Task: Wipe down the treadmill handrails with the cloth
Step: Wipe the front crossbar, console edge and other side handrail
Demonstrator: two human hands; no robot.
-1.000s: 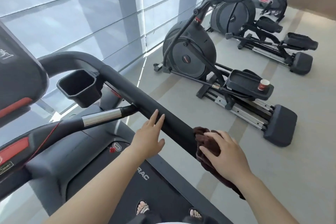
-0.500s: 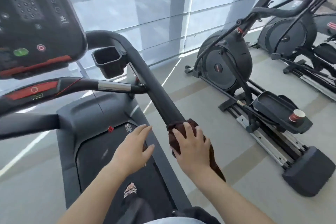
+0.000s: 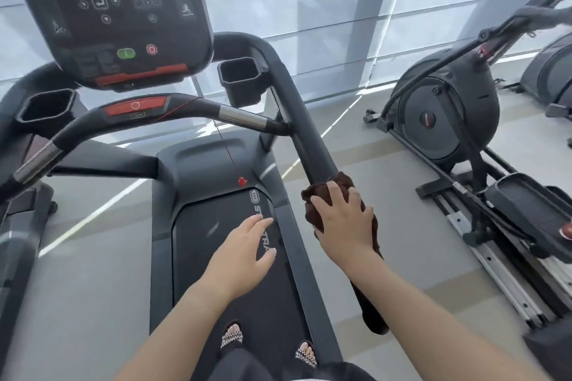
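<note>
A dark brown cloth (image 3: 342,184) is wrapped over the treadmill's black right handrail (image 3: 301,120), about two thirds of the way down its length. My right hand (image 3: 345,223) presses on the cloth and grips it around the rail. My left hand (image 3: 244,254) hovers open above the treadmill belt (image 3: 235,294), fingers spread, touching nothing. The curved front crossbar (image 3: 173,108) with its silver sensor sections runs from the left side to the right handrail. The left handrail (image 3: 12,96) shows only at the frame's left edge.
The console (image 3: 114,9) hangs at top left, with cup holders (image 3: 241,77) on each side. A red safety clip (image 3: 242,181) dangles on a cord. An elliptical trainer (image 3: 445,114) stands on the floor to the right. My sandalled feet (image 3: 232,339) are on the belt.
My view has swung left and up, toward the console. My right hand has slid the cloth up the right handrail. My left hand came off the rail and now hovers over the belt.
</note>
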